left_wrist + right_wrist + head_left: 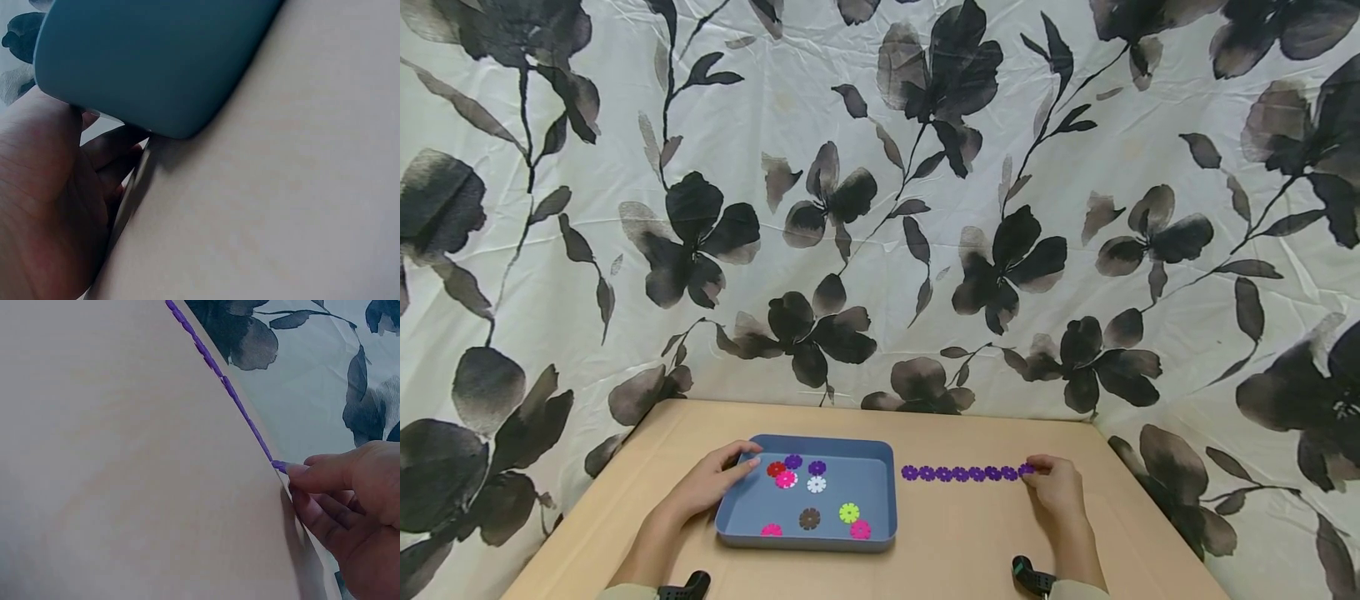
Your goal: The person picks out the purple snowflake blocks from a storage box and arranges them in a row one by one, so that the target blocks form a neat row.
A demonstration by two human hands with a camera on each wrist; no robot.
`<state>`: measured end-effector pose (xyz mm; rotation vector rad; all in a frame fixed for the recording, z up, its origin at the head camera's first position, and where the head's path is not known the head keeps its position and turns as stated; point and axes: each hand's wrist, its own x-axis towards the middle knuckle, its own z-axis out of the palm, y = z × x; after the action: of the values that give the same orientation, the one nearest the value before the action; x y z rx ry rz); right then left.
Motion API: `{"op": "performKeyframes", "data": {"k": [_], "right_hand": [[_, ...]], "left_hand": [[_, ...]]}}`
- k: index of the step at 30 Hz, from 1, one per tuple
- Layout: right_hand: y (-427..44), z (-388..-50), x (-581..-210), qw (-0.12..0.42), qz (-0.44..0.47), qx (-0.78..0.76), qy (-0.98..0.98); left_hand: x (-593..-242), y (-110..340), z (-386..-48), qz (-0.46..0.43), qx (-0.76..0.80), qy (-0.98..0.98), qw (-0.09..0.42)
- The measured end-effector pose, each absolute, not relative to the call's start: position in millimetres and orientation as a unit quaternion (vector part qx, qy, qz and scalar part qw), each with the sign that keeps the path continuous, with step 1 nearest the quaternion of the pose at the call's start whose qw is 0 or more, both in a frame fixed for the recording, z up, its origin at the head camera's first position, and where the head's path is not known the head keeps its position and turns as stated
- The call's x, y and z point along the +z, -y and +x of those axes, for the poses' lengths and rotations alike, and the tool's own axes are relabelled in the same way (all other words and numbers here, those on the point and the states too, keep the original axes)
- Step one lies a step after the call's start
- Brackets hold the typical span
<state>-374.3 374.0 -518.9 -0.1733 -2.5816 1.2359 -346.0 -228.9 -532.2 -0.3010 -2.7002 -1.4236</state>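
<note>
A row of purple flower-shaped discs (960, 474) lies on the table, running left to right. At its right end my right hand (1058, 486) pinches a purple flower-shaped disc (280, 466) between thumb and fingers, at the end of the row. Whether this disc is joined to its neighbour cannot be told. My left hand (713, 478) holds the blue tray (805, 540) by its upper left side, thumb over the rim; in the left wrist view the other fingers are partly hidden behind the tray.
Inside the tray lie several loose flower discs: purple (817, 468), red (775, 470), pink (861, 529), white (816, 483), brown (809, 518) and yellow-green (849, 512). Behind the wooden table (955, 550) hangs a floral cloth (880, 250).
</note>
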Motion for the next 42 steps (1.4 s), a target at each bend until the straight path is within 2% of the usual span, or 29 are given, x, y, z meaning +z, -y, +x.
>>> {"op": "performKeyframes", "data": {"k": [14, 22, 29, 35, 42], "right_hand": [[-374.1, -374.3, -516.1, 0.121, -0.083, 0.403, 0.903], [-351.2, -383.3, -496.8, 0.217, -0.029, 0.435, 0.874], [-313.7, -390.5, -486.4, 0.262, 0.037, 0.446, 0.855], [-290.5, -390.0, -485.4, 0.261, 0.068, 0.444, 0.854], [-267.7, -387.9, -484.2, 0.235, 0.106, 0.452, 0.854]], "left_hand": [[-533.9, 230.7, -348.0, -0.098, -0.463, 0.88, 0.035], [-534.6, 230.6, -347.8, -0.098, -0.465, 0.879, 0.036], [-533.6, 228.7, -347.4, -0.097, -0.463, 0.881, 0.037], [-532.7, 227.7, -346.8, -0.098, -0.46, 0.882, 0.039], [-532.8, 227.8, -345.6, -0.098, -0.466, 0.879, 0.04]]}}
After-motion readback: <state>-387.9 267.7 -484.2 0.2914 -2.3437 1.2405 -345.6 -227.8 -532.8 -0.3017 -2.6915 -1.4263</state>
